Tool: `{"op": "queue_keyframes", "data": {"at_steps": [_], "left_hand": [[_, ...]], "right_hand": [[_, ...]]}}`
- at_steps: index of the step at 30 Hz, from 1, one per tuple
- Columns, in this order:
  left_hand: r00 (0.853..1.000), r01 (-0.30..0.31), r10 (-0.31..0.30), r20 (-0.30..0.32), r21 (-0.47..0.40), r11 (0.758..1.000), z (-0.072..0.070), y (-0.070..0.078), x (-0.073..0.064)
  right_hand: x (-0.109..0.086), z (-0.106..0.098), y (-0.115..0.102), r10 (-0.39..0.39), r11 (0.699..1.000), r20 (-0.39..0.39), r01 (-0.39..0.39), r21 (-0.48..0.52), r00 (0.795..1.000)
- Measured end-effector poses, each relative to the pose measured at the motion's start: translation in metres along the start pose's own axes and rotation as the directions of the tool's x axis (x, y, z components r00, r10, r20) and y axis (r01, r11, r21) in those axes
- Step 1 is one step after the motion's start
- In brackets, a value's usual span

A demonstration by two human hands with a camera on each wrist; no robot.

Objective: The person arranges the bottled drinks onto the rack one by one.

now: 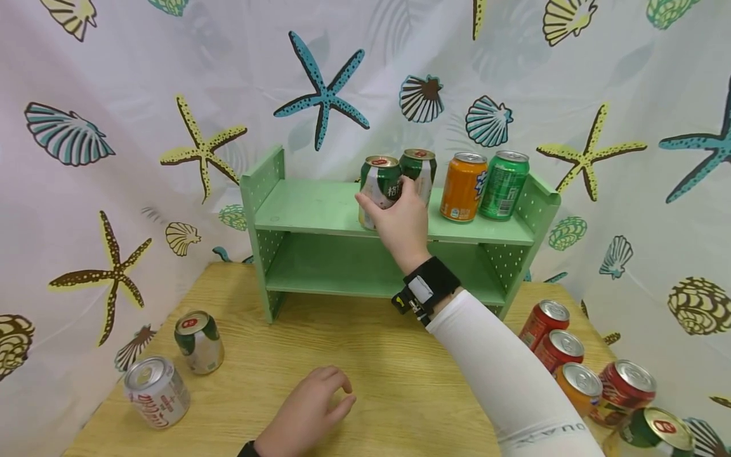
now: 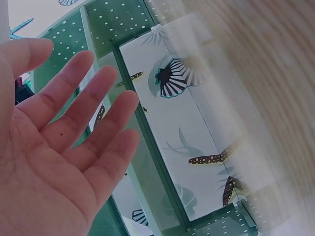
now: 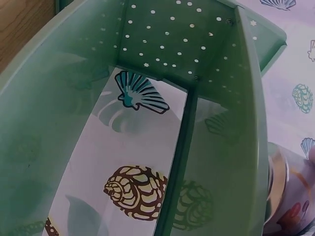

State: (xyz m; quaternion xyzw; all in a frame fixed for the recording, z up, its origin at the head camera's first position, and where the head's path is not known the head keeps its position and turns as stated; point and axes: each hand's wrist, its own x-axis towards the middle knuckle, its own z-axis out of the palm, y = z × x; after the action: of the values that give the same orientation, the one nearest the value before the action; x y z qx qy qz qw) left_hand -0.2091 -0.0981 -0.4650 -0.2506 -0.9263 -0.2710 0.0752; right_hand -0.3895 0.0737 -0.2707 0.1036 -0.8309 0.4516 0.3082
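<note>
My right hand (image 1: 404,222) grips a green-and-white can (image 1: 374,184) at the front of the upper shelf of a green rack (image 1: 308,206). Whether the can's base touches the shelf I cannot tell. A similar can (image 1: 424,171) stands just behind it to the right, partly covered by the hand. Further right on that shelf are an orange can (image 1: 457,190) and a green can (image 1: 506,187). In the right wrist view, the held can (image 3: 291,191) shows at the right edge. My left hand (image 1: 314,406) hovers near the wooden table, fingers loosely bent, holding nothing.
On the table's left stand a green-and-white can (image 1: 205,349) and a pale cola can (image 1: 162,400). Several cans crowd the right side, among them a red can (image 1: 537,327) and an orange can (image 1: 573,387). A patterned curtain (image 1: 143,63) hangs behind the rack.
</note>
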Motion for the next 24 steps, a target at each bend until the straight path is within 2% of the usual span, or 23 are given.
{"op": "queue_keyframes", "data": {"at_steps": [8, 24], "left_hand": [[1.000, -0.005, 0.005, 0.001, 0.002, 1.000, 0.003, 0.001, 0.000], [0.999, -0.005, 0.005, 0.035, -0.008, 1.000, 0.004, 0.004, -0.001]], "right_hand": [[0.001, 0.005, 0.000, -0.007, 1.000, -0.042, 0.006, -0.027, 0.999], [0.001, 0.016, 0.002, 0.045, 0.998, -0.069, -0.047, -0.035, 0.997]]}}
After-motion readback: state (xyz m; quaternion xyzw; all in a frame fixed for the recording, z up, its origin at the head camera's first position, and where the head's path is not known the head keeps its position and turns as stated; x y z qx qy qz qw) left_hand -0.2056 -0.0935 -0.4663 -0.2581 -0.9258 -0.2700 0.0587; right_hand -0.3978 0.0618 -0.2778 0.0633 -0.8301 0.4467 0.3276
